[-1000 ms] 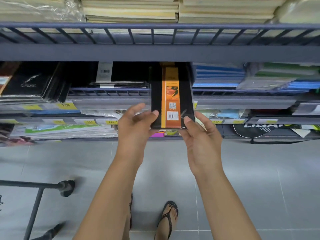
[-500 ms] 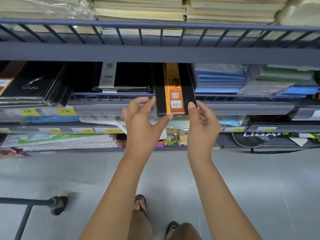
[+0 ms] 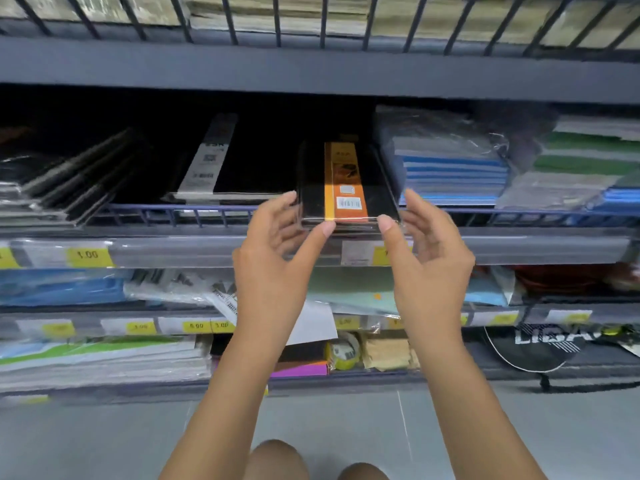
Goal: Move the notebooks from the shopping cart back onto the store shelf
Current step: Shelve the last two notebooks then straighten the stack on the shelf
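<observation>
A black notebook with an orange band and barcode lies flat on the dark wire store shelf, most of it past the front rail. My left hand touches its near left corner with thumb and fingertips. My right hand touches the near right corner the same way. Both hands frame the notebook's front edge with fingers spread. The shopping cart is out of view.
A black notebook with a white band lies to the left, a wrapped stack of blue notebooks to the right. Yellow price tags line the shelf fronts. Lower shelves hold paper goods; grey tiled floor below.
The notebook has gone further back onto the shelf, and both hands followed it forward. The view has moved closer to the shelf, and the cart frame has dropped out of sight.
</observation>
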`<state>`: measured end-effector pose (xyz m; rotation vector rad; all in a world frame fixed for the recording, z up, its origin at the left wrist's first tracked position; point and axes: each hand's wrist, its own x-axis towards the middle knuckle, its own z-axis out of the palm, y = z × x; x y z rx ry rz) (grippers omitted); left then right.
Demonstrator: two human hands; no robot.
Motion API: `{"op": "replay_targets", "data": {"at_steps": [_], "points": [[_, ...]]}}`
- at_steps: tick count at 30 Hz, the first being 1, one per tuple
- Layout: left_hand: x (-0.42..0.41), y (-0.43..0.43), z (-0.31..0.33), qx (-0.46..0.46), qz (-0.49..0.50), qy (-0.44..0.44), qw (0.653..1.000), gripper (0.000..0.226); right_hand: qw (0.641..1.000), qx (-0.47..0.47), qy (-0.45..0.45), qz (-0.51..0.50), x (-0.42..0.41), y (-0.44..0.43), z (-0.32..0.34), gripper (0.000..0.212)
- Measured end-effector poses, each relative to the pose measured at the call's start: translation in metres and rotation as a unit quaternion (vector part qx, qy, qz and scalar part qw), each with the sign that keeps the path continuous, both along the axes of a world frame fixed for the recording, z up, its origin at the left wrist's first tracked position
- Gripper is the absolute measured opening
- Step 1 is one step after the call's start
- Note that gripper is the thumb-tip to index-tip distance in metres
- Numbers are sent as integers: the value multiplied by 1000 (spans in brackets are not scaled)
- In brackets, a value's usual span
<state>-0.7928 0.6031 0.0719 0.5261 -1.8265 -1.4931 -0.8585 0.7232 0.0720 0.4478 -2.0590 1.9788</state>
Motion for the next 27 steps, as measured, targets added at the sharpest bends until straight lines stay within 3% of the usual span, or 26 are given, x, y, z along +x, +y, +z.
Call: {"op": "replay_targets", "data": {"at_steps": [5,10,18,27], "points": [[-8,-4,-18,-43,14,79,996,49,997,-45,64,9,-12,-1,-15,26],[-10,-3,-19,-46,19,109,993,36,994,22,95,56,-19,12,-12,28],[-9,-6,-12,-86,36,63,994,38,985,133,82,78,-29,24,6,34],[-30,-13,3,-165,56,-21,984,40,965,233,120,27,-44,15,15,37]]}}
